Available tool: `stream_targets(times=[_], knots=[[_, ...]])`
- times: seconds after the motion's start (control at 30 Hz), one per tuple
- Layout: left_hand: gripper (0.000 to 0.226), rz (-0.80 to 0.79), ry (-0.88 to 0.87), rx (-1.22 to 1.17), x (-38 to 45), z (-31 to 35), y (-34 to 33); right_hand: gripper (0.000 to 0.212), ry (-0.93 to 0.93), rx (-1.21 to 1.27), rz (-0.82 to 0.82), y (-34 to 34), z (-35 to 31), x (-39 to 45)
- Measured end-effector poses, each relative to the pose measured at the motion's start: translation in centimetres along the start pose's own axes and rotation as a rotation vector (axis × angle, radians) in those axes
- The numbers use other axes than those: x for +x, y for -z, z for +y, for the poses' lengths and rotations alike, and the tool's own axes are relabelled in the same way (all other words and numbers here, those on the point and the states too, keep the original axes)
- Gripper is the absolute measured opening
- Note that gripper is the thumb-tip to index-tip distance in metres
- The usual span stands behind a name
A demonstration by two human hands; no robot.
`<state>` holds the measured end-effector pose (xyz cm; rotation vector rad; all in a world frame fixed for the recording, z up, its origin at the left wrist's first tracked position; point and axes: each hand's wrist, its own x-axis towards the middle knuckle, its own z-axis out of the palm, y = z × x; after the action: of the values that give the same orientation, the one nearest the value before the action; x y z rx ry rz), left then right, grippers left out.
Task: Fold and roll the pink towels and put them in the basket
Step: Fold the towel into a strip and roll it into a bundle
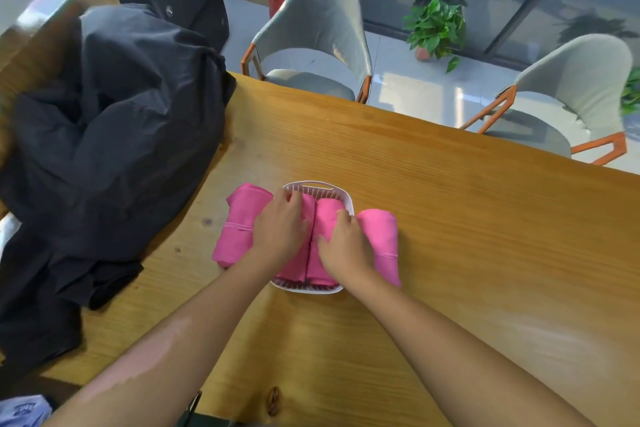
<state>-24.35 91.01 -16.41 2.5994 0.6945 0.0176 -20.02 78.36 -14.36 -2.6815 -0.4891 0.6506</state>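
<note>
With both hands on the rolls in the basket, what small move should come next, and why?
Probably press the outer rolls inward. Left hand and right hand rest on middle pink towels, while the left roll and right roll overhang the white basket.

Black jacket [114, 135] on wooden table [450, 218]; grey chairs [318, 35] behind

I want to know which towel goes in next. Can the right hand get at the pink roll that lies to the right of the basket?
Probably yes. The right hand rests on a towel in the basket, and the right roll lies just beside it on the table, with nothing between them.
</note>
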Motion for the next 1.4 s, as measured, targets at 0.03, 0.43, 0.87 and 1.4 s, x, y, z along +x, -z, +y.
stream_targets(times=[0.03, 0.43, 0.87, 1.4], knots=[[0.031, -0.027, -0.006, 0.068, 0.5, 0.3, -0.2, 0.058, -0.014, -0.032, -0.027, -0.4, -0.4, -0.1], [0.03, -0.196, -0.084, 0.164, 2.9, 0.3, -1.5, 0.069, -0.007, -0.083, -0.193, -1.6, -0.9, 0.9], [0.029, 0.061, -0.298, 0.251, -0.5, -1.1, -0.1, 0.09, 0.132, -0.047, -0.323, -1.0, 1.1, 2.3], [0.111, -0.428, -0.171, 0.379, -3.9, -0.4, -0.6, 0.128, 0.51, -0.632, -0.496, 2.3, 1.4, 4.6]])
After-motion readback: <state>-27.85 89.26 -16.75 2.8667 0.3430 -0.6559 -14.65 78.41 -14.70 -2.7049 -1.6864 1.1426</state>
